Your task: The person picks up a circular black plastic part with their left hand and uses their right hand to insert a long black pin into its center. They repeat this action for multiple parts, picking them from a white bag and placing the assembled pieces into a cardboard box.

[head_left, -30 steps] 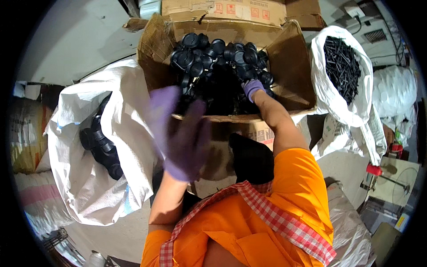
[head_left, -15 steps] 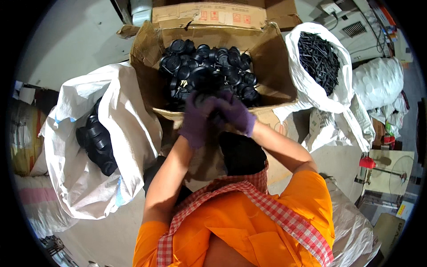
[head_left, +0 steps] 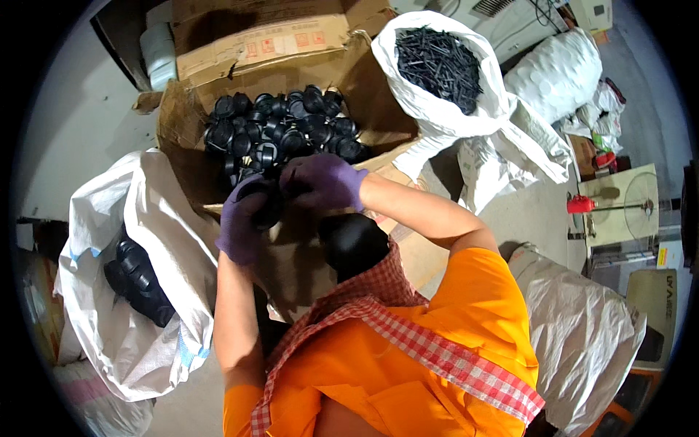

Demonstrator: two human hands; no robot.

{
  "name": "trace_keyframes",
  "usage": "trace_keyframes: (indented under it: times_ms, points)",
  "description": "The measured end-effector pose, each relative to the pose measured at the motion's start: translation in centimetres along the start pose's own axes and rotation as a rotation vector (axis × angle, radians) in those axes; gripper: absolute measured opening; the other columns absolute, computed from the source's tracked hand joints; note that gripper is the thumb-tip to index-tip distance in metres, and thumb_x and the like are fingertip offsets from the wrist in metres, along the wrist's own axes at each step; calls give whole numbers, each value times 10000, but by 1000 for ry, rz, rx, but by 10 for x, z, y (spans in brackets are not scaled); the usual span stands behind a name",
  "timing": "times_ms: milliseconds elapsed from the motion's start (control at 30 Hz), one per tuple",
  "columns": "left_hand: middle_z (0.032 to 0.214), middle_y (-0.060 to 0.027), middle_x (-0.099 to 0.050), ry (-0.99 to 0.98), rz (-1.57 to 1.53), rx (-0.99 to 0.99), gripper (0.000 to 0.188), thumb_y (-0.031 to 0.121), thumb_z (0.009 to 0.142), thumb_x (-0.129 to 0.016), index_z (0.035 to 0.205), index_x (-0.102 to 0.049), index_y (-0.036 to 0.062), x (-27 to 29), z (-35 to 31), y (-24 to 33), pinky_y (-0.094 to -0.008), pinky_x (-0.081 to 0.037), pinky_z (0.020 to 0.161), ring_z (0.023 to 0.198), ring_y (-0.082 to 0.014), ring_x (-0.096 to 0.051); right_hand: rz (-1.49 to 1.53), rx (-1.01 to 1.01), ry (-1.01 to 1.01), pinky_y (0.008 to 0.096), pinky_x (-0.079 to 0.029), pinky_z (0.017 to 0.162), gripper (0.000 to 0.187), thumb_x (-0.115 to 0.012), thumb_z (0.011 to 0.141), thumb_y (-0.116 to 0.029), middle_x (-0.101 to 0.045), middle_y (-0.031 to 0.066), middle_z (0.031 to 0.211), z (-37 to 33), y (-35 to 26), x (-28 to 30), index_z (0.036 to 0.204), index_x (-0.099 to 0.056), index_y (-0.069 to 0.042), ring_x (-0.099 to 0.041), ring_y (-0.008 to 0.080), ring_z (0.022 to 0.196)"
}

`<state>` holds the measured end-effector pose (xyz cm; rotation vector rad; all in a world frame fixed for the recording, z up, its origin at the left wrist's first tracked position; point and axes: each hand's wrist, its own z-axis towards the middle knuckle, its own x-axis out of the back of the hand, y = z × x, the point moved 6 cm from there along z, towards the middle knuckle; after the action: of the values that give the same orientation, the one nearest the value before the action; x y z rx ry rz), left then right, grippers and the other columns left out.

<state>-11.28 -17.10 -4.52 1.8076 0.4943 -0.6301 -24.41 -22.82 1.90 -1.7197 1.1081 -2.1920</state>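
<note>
My left hand [head_left: 238,229], in a purple glove, is closed around a black round plastic part [head_left: 271,210] at the near edge of the open cardboard box [head_left: 382,98]. To its right, my gloved right hand [head_left: 326,182] hovers over the box's front rim with its fingers curled together. Whatever may be between those fingers is dark and too hidden to make out. Inside the box lie many similar black round parts [head_left: 291,138], piled loosely, some with paler bits showing.
On the left stands an open white woven sack [head_left: 171,240] with black parts [head_left: 138,280] inside. Another white sack [head_left: 404,80], at the far right of the box, holds thin black rods [head_left: 440,69]. Stuffed white bags [head_left: 557,76] and a fan [head_left: 641,206] are farther right.
My hands have moved apart; the left now shows the round part in its grip, while the right has shifted off it. The whole view has swung, moving the box leftward in the picture.
</note>
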Motion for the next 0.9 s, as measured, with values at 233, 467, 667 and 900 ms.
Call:
trace_keyframes:
  times_ms: [233,467,667,900]
  points:
    - [884,-73,-615,-10,479,-324,180,20,821,-508,962,-618,-1,7,-4,15,-268,-476,733,809,-157,-578,-188,-56,92,414,-499,736,197,-650,711,-186,-605,122,948,4,-14,-15,885,-630,-96,-602,344,845]
    - [923,-85,-661,226,436,-344,299,-52,802,-542,1086,-582,35,-6,-33,32,-305,-521,727,813,-179,-638,620,-432,-635,285,-482,620,243,-690,758,-212,-657,74,761,5,4,-39,909,-670,-22,-599,142,683]
    - [971,-71,-644,346,-232,-283,239,79,844,-532,1068,-612,57,17,-32,40,-296,-502,808,912,-191,-621,1460,-153,-301,269,-465,590,230,-673,777,-227,-609,86,737,24,-10,-10,810,-624,-4,-563,146,660]
    - [1136,-121,-610,320,317,-435,422,-92,740,-532,1151,-590,-13,-12,-22,22,-361,-427,951,1042,-273,-585,830,-5,406,311,-493,734,190,-528,885,-195,-631,85,867,64,28,-14,901,-627,-34,-597,166,799]
